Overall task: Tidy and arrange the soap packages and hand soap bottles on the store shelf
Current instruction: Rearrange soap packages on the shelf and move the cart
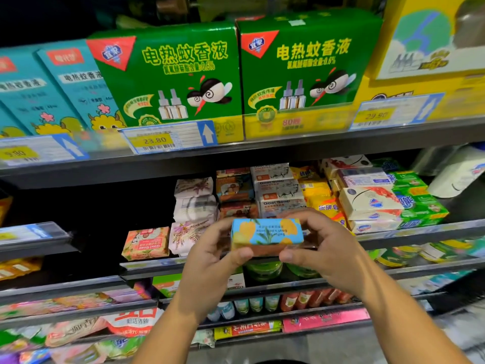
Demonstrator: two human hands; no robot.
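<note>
A blue soap package with yellow flowers (pixel 266 233) is held upside down in front of the soap shelf (pixel 420 233), with an orange-brown package under it. My left hand (pixel 215 261) grips its left end and my right hand (pixel 324 248) grips its right end. Behind them stand stacks of soap packages: pale floral ones (pixel 193 203), orange ones (pixel 235 190), white goat soap boxes (pixel 278 189), yellow ones (pixel 321 198), white-and-red boxes (pixel 367 200) and green ones (pixel 417 203). A pink goat soap package (pixel 147 243) sits alone at the front left.
The shelf above carries green mosquito-liquid boxes (pixel 170 74), teal boxes (pixel 52 93) and a yellow box (pixel 433 48), with price tags (pixel 168 137) on its edge. Lower shelves hold green tubs (pixel 265 270), small bottles (pixel 257 304) and flat packets (pixel 78 329). The soap shelf's left part is dark.
</note>
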